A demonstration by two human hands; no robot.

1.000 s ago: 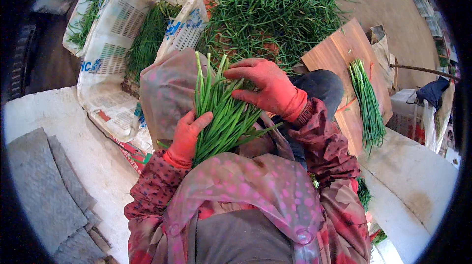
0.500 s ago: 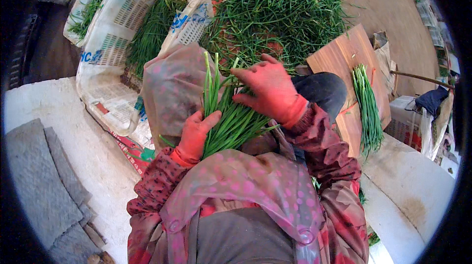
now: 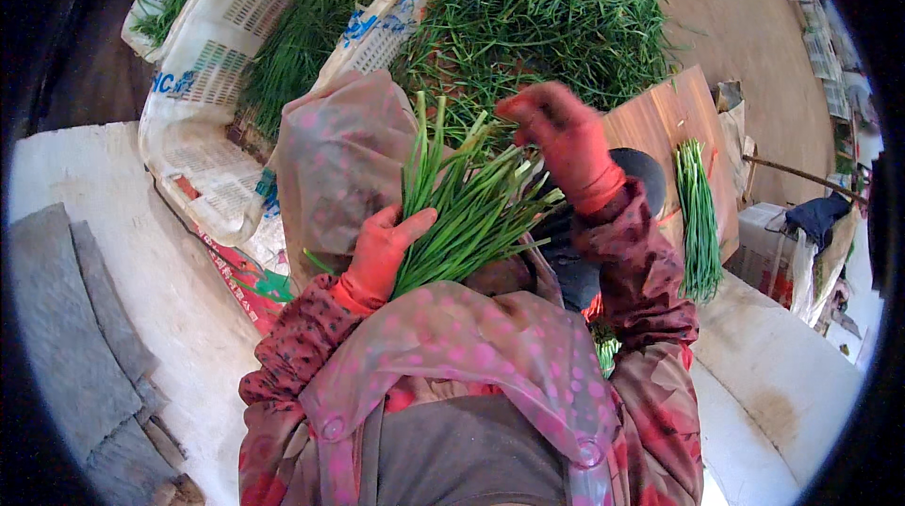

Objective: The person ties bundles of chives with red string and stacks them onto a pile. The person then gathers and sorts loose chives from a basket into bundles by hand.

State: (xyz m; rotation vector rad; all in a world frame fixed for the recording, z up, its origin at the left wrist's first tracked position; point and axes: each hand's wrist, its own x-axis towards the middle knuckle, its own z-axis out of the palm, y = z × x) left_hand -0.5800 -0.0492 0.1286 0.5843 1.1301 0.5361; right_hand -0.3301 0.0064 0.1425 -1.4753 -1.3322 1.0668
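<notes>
In the head view, my left hand, in a red glove, is closed around the lower left side of a loose bunch of green chives. The stalks fan out over my lap, their pale cut ends pointing up and away. My right hand, gloved in red too, is raised just right of the bunch and apart from it. Its fingers are curled in, and whatever they may hold is hidden. A neat bundle of chives lies on a wooden board to the right.
A large heap of loose chives spreads out ahead. At the left stands a white plastic crate with more greens inside. Grey padding lies on a pale surface at far left. A dark cloth hangs over a container on the right.
My right hand has drawn away from the bunch to the right, its fingers going from spread to curled. The stalks are fanned wider; my left hand keeps its hold.
</notes>
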